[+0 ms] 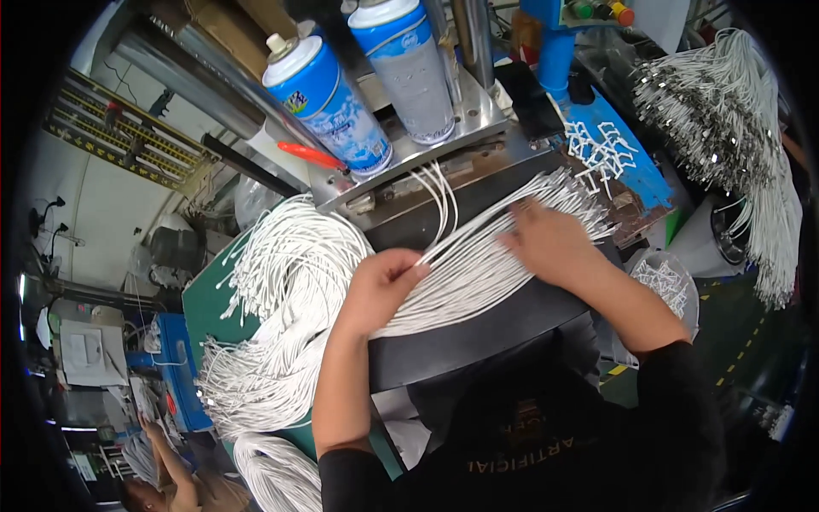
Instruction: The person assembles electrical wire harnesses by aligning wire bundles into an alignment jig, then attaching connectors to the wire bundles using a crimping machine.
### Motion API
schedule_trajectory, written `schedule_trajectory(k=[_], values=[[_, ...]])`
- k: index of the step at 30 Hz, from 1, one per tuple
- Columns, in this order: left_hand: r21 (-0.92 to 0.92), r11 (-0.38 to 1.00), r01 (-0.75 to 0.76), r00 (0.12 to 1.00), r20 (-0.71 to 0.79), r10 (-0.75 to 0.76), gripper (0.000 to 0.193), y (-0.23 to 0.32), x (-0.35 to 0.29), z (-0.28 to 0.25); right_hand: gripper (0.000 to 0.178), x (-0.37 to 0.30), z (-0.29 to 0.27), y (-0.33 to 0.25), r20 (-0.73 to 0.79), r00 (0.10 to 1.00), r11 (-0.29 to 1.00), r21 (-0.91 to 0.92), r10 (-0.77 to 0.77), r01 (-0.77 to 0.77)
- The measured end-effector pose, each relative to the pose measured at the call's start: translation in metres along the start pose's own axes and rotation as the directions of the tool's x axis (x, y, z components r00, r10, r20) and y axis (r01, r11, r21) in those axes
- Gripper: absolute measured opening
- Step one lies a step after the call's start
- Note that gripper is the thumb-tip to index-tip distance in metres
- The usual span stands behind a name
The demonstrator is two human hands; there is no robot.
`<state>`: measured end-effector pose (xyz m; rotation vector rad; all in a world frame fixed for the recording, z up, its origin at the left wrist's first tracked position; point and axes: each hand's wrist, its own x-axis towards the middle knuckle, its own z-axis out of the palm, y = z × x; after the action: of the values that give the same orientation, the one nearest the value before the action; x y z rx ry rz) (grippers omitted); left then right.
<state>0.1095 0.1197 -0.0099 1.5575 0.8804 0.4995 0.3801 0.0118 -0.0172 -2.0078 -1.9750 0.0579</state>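
Note:
A fanned bundle of thin white cables [465,294] lies on the black work surface in front of me, its tips toward the upper right. At the bundle's left part, my left hand [381,288] is closed, with thumb and forefinger pinching white cable. My right hand [550,243] is over the bundle's right part, fingers bent against the cables. Motion smears those fingertips, so their grip is unclear. Several white cables [444,200] run from under the metal press plate [465,128] down toward my left hand.
Two blue-and-white spray cans [328,107] and a red-handled tool [313,154] rest on the press. Large white cable coils [299,256] cover the green table at left. Small white pieces lie on a blue surface [653,171] and in a bin [665,290]. Cable bundles [725,111] hang at right. Someone works lower left.

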Motion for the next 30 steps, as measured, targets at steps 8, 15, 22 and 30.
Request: schedule_trajectory(k=[8,15,22,30], values=[[0.297,0.952,-0.073,0.992,-0.081,0.101,0.018,0.033,-0.019,0.023,0.033,-0.011,0.003,-0.005,0.347,0.930,0.193,0.911,0.118,-0.365],[-0.504,0.783,0.363,0.919,0.333,-0.212,0.026,0.041,0.002,0.083,0.033,-0.001,0.026,-0.014,0.149,0.965,0.056,0.985,0.217,-0.165],[-0.457,0.880,0.131,0.979,0.202,-0.041,0.025,-0.021,0.030,0.039,0.031,0.058,0.034,-0.028,-0.001,0.987,0.546,0.833,-0.164,0.091],[-0.677,0.731,0.087,0.990,-0.024,-0.140,0.020,-0.036,0.018,0.022,0.030,0.127,0.079,-0.030,-0.189,0.941,0.949,0.088,-0.282,0.302]])
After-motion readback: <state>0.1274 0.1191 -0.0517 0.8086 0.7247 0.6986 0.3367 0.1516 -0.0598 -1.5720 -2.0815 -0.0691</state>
